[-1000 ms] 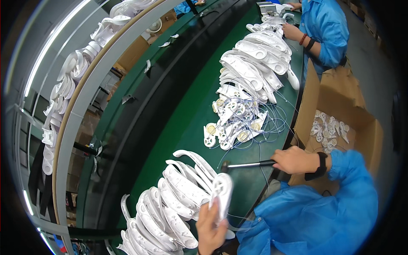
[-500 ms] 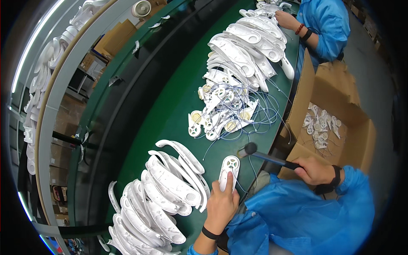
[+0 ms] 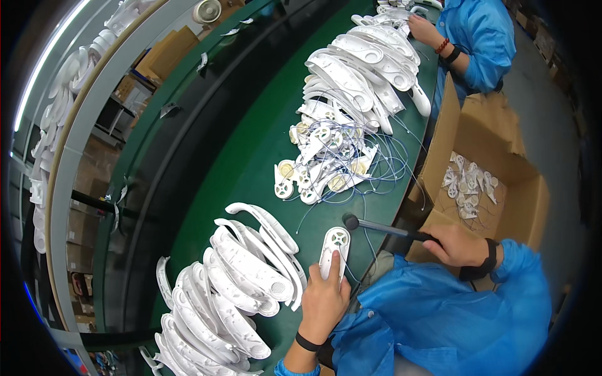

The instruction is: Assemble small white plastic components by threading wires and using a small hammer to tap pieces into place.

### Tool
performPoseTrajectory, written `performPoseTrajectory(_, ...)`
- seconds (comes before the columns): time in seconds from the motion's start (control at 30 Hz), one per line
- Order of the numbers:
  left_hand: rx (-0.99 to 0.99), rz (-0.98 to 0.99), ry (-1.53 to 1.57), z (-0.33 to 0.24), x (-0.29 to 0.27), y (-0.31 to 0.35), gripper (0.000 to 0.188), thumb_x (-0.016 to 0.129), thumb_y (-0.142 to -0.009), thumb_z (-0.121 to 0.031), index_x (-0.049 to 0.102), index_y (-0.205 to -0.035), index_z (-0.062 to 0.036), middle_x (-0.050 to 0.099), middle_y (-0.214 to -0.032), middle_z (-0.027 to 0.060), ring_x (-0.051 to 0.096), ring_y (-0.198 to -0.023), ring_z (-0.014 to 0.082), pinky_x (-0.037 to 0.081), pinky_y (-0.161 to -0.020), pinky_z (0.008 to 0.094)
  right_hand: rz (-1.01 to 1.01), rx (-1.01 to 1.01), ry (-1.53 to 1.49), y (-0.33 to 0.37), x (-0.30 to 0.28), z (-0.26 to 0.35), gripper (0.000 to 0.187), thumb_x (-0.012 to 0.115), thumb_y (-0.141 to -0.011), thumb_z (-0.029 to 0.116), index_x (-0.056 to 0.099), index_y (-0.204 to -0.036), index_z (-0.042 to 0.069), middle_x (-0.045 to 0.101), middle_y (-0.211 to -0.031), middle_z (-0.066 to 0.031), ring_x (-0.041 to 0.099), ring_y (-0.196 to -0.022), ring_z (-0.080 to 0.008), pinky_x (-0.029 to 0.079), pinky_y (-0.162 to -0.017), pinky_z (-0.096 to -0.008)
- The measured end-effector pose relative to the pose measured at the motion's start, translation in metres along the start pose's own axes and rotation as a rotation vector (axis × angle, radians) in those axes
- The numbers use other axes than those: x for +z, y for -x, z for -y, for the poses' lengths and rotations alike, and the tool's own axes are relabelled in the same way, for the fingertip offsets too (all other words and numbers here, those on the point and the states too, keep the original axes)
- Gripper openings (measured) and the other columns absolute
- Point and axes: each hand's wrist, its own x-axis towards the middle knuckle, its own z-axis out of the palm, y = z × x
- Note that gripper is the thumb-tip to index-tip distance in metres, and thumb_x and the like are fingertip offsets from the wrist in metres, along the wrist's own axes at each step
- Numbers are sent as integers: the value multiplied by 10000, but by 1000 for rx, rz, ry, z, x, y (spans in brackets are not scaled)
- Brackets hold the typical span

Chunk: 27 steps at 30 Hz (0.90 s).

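My left hand [image 3: 326,301] presses a long white plastic part [image 3: 332,255] against the green table, its index finger laid along the part. The part has a round, spoked end with a pale disc behind the openings, and a thin wire trails from its side. In my right hand [image 3: 461,246] is a small hammer [image 3: 392,230], gripped by its dark handle. The hammer's round black head is beside the part's spoked end; I cannot tell whether they touch.
Curved white shells [image 3: 232,285] stand stacked to the left, with more shells [image 3: 364,69] farther off. Between them lies a tangle of wired white parts [image 3: 332,153]. A cardboard box [image 3: 530,188] with small parts stands at right. A co-worker's hand [image 3: 425,30] works at the far end.
The hammer's head has moved left, closer to the round end of the white part. My left hand keeps its hold on the part. The whole view has shifted slightly.
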Motion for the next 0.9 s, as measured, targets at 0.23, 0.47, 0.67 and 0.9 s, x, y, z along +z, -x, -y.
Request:
performPoseTrajectory(0.23,-86,-226,228,5,-24,30,581,726,-714,-116,477,-1215,41,589,-1020,215,634,-800,405,519,-692,421,-128,-214,281,-45,-3,-2,282,655,-861,204,612,-1092,47,604,-881,-115,592,-793,-313,495,-705,-381)
performPoseTrajectory(0.47,135,-257,397,-3,-34,16,588,764,-690,-159,507,-1188,20,616,-1057,213,660,-836,374,546,-692,396,88,-389,-240,-99,-6,48,398,654,-898,267,563,-1201,26,652,-948,-95,635,-734,-194,512,-640,-317)
performPoseTrajectory(0.67,284,-403,291,-9,-59,-4,671,835,-672,-268,525,-1184,33,630,-1094,207,674,-833,337,524,-803,421,488,-120,-670,-130,-29,77,403,566,-974,288,486,-1252,7,619,-837,-46,594,-648,-85,471,-529,-234)
performPoseTrajectory(0.9,376,-872,168,-2,-89,23,603,680,-805,-306,469,-1288,-11,504,-1239,245,477,-1171,436,371,-989,565,145,-201,-854,-203,-85,113,294,535,-990,275,528,-1103,4,612,-863,-65,591,-647,-83,477,-503,-206)
